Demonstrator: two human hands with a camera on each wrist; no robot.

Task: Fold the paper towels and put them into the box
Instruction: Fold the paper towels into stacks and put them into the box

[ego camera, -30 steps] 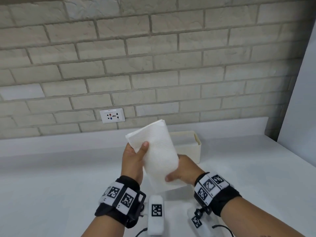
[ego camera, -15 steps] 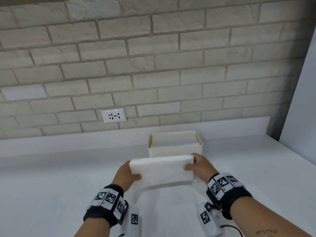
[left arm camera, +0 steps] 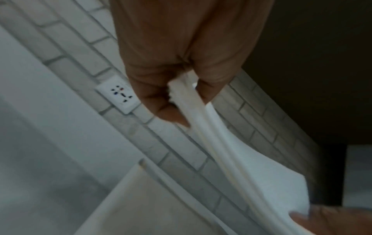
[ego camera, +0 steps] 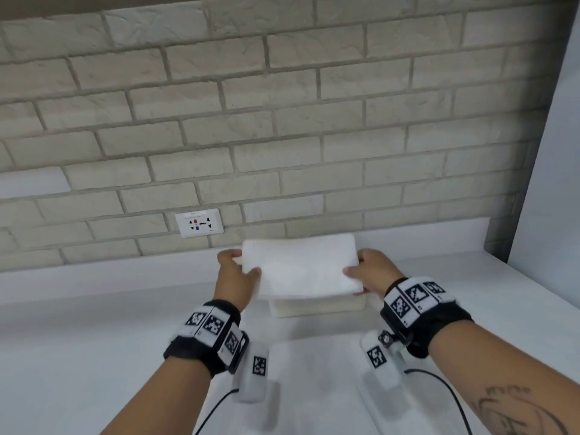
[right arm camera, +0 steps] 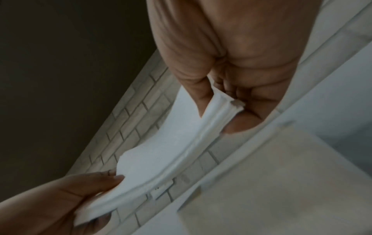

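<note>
A folded white paper towel hangs flat just above the cream box, hiding most of the box's opening. My left hand pinches the towel's left end between thumb and fingers, and my right hand pinches its right end. In the left wrist view the left hand clamps the layered towel, with the box rim below. The right wrist view shows the right hand gripping the towel over the box.
The box stands on a white counter against a brick wall with a socket. More white paper towel lies on the counter near me, between my wrists. A white panel closes the right side.
Both hands turned the upright folded towel flat, then carried it forward from the near counter to just above the box.
</note>
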